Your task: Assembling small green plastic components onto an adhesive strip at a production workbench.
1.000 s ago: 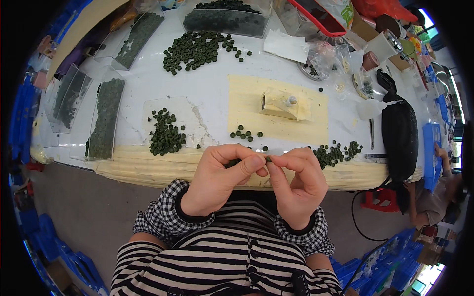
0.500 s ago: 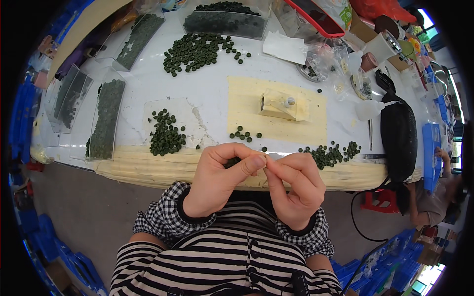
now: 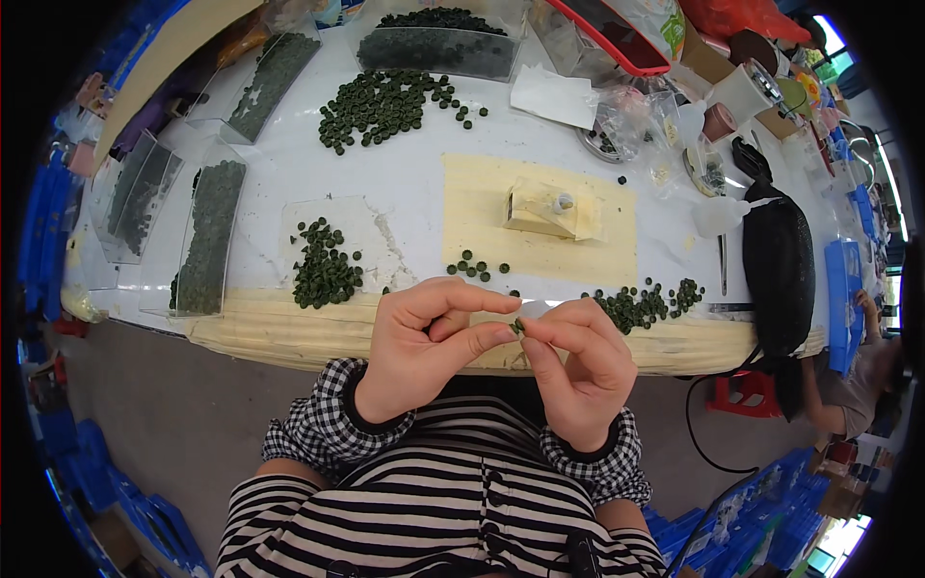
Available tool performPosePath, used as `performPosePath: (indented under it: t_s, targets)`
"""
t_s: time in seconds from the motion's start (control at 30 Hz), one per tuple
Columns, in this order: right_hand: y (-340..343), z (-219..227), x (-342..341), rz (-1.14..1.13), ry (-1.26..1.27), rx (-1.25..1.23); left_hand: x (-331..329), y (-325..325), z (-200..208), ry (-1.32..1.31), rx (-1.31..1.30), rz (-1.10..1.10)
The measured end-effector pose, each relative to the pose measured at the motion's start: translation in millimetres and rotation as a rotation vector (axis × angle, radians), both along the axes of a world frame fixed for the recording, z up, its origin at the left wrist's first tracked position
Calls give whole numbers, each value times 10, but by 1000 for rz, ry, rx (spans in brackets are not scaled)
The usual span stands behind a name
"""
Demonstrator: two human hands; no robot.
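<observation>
Just above the table's near edge, my right hand pinches a small dark green round piece between thumb and forefinger. My left hand faces it; its thumb tip is close beside the piece, and its forefinger stands apart above the thumb. Whether the left thumb touches the piece I cannot tell. Similar green pieces lie in a near left pile and a near right pile. Several more pieces sit beyond my hands, by a yellow-wrapped block with a pale knob on a yellow sheet.
Clear bins of green pieces stand at the back and left, near a large loose pile. Rightward are white paper, a red-cased phone, a squeeze bottle and a black pouch. Another person sits far right.
The left forefinger has lifted away from the thumb, so the two hands' fingertips have parted slightly. The green piece now shows at the right fingertips.
</observation>
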State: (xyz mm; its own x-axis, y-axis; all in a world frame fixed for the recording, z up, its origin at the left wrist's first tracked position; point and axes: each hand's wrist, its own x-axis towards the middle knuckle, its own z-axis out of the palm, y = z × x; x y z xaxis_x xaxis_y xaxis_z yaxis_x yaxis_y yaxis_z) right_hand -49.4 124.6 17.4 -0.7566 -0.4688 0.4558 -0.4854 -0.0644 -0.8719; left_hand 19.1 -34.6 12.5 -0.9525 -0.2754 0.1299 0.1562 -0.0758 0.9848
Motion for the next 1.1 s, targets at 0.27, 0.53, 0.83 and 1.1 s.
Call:
performPosePath:
  t_s: [0.27,0.53,0.83,1.1]
  targets:
    - [5,54,26,-38,190,55,3,-26,69,234,-487,95]
    - [67,49,-7,-189,189,25,41,21,26,350,-577,167]
    - [67,27,-15,-172,201,30,69,-4,14,380,-582,185]
    - [73,12,-12,-174,174,31,60,-52,34,59,24,-160]
